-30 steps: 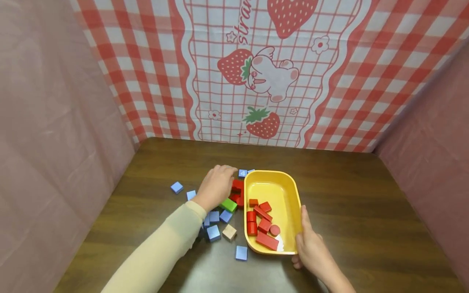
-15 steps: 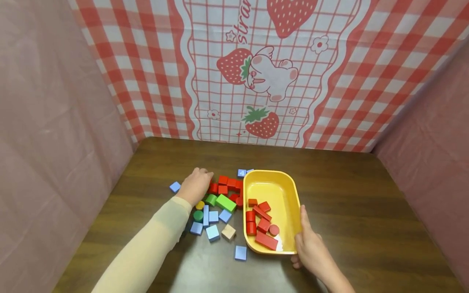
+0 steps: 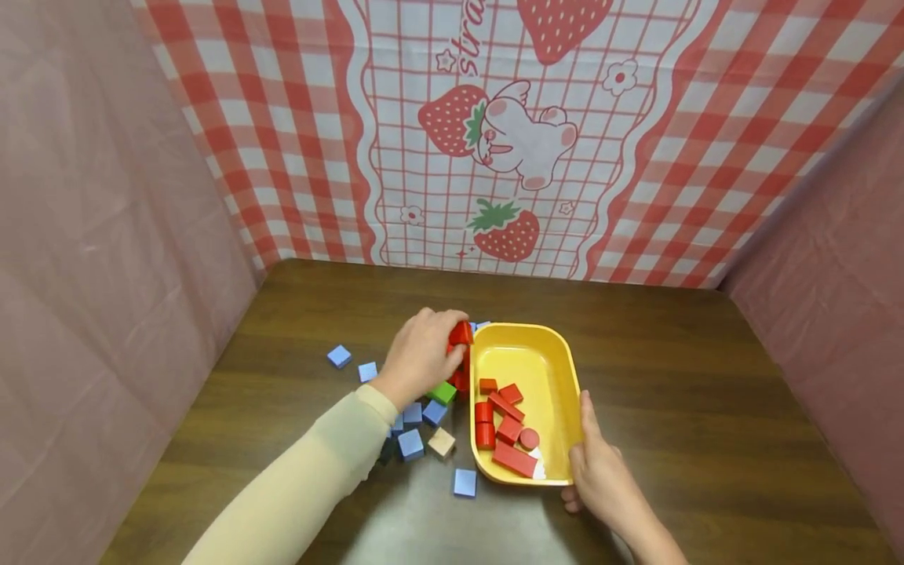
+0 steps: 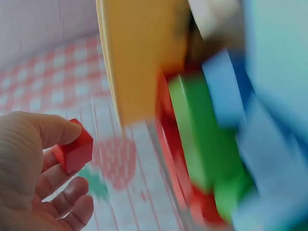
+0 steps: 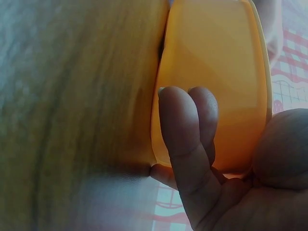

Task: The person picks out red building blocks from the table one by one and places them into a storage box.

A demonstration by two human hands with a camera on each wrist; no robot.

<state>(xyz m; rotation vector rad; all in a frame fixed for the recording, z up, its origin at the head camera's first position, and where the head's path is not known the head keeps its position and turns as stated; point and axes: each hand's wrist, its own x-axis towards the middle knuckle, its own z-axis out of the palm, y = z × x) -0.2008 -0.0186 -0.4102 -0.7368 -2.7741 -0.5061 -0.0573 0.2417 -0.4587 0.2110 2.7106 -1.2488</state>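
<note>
While outside yellow tray [image 3: 531, 369] wall, left hand [image 3: 420, 351] around red block [image 4: 78, 153], green block [image 3: 443, 392] near, right hand [image 3: 600, 472] around tray

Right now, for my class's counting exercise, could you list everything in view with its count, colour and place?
Table: one, brown, under everything
Patterned cloth: one, red and white with strawberries, behind the table
Curtains: two, pink, one each side
Tray: one, yellow, on the table
Blocks in the tray: eight visible, red, mostly its near half
Held block: one, red, in the left hand
Loose red blocks: several, partly hidden, beside the tray's left wall
Green block: at least one, left of the tray
Blue blocks: at least eight, left of the tray and by its far left corner
Wooden block: one, tan, left of the tray
Sleeve: one, pale yellow-green, left arm
Left hand: one, holding a block
Right hand: one, on the tray's right side
</note>
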